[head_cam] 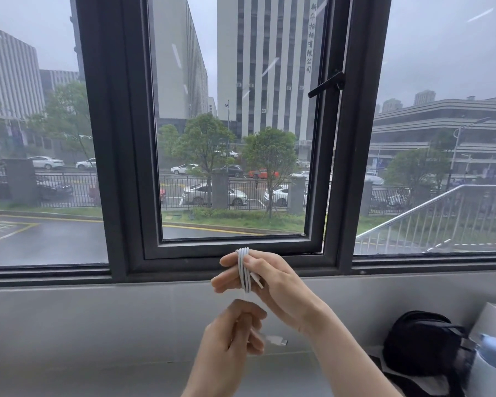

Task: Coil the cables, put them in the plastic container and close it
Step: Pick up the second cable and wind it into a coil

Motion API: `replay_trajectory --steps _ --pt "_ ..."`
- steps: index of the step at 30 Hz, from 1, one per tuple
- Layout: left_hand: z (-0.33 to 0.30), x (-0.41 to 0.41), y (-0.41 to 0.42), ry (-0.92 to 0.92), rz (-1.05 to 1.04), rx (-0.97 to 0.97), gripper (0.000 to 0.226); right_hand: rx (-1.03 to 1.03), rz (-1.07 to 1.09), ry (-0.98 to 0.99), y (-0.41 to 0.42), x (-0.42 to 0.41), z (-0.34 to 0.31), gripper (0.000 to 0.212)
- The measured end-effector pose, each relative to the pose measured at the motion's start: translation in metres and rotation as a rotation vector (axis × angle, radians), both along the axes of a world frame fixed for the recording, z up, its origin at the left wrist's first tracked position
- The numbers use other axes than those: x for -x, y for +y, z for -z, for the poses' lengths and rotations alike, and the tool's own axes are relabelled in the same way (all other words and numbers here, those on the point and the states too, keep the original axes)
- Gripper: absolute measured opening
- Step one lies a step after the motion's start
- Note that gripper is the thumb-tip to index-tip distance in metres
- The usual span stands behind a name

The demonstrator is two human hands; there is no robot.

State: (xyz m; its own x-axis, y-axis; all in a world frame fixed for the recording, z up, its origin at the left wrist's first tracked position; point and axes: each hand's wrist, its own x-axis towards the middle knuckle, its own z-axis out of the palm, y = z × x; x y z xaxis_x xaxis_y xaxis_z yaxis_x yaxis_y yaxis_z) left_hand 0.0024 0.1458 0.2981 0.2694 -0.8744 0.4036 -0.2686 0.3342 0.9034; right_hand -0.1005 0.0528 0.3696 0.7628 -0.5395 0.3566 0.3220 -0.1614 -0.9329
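the white cable (244, 269) is looped upright around the fingers of the right hand (265, 285), while the left hand (235, 330) just below pinches its loose tail, plug end (278, 340) pointing right, nearest for the last wrap.

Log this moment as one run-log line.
step: coiling | right hand: white cable looped round fingers | left hand: grips plug end | container: unseen

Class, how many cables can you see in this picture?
1. A white cable is wound around the right hand, with its plug end in the left hand. Others may lie outside the view.
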Motion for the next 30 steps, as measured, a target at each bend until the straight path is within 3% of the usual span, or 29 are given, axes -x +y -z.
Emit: replay_trajectory --steps 3,7,9,16,19,22,24,28,30 --pt "-0.01 0.001 0.011 -0.248 -0.012 0.048 0.04 0.029 0.031 0.05 -0.001 0.002 -0.001 0.037" --pt "-0.027 -0.007 0.022 -0.623 -0.02 0.173 0.009 0.082 0.071 0.175 0.001 0.007 -0.004 0.039" --pt "-0.036 -0.013 0.022 -0.836 -0.119 0.296 0.019 0.097 0.074 0.214 0.001 0.008 -0.005 0.038" --pt "-0.055 -0.023 0.015 -0.945 -0.355 0.498 0.023 0.121 -0.005 0.229 0.006 0.012 -0.012 0.034" --pt "-0.058 -0.025 0.011 -0.843 -0.332 0.44 0.022 0.03 -0.026 0.23 0.011 0.011 -0.01 0.042" --pt "-0.056 -0.027 0.006 -0.461 -0.1 0.323 0.016 -0.018 -0.061 0.203 0.016 0.01 -0.013 0.061" --pt "-0.053 -0.028 0.002 -0.271 0.026 0.297 0.027 -0.023 -0.097 0.205 0.018 0.01 -0.017 0.068" --pt "-0.05 -0.025 0.0 0.016 0.153 0.265 0.033 -0.018 -0.058 0.223 0.019 0.007 -0.013 0.079" --pt "-0.047 -0.022 -0.004 0.058 0.146 0.261 0.032 0.012 0.033 0.22 0.02 0.003 -0.008 0.082"
